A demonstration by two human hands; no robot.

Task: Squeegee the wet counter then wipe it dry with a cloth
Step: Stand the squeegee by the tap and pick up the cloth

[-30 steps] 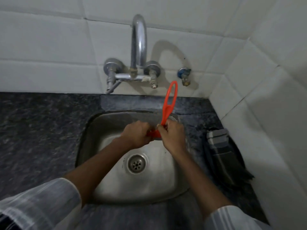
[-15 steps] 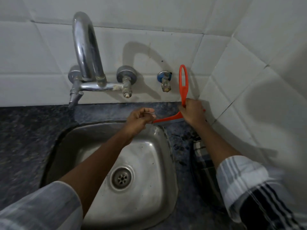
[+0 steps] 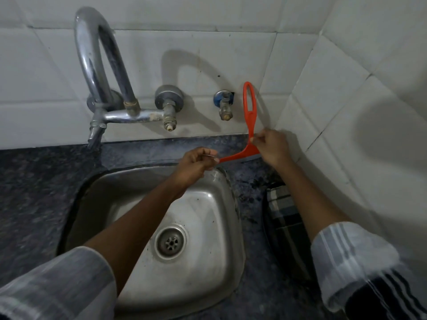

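— Where is the squeegee?

— The orange plastic squeegee with a looped handle (image 3: pixel 249 125) is held up over the back strip of the dark speckled stone counter (image 3: pixel 34 181), near the corner of the white tiled wall (image 3: pixel 231 54). Its handle stands almost upright against the tiles; the blade edge runs low, slanting left toward the sink.

— And the hands?

— Both are on it. The right hand (image 3: pixel 272 147) is closed around the neck where handle meets blade, fingers curled and thumb pinching. The left hand (image 3: pixel 196 163) has its fingertips pinched shut on the left tip of the blade, just above the back rim of the stainless steel sink (image 3: pixel 208 204).

— Is the blade touching the counter?

— I cannot tell; it sits very close to the stone behind the sink.

— The cloth?

— A dark checked cloth (image 3: pixel 284 218) lies on the counter to the right of the sink, partly under the right forearm, apart from both hands.

— Anything else nearby?

— A chrome curved tap (image 3: pixel 97 72) on the wall at left, and a small blue-capped valve (image 3: pixel 224 105) just beside the squeegee's handle. Both arms wear pale striped sleeves pushed up.
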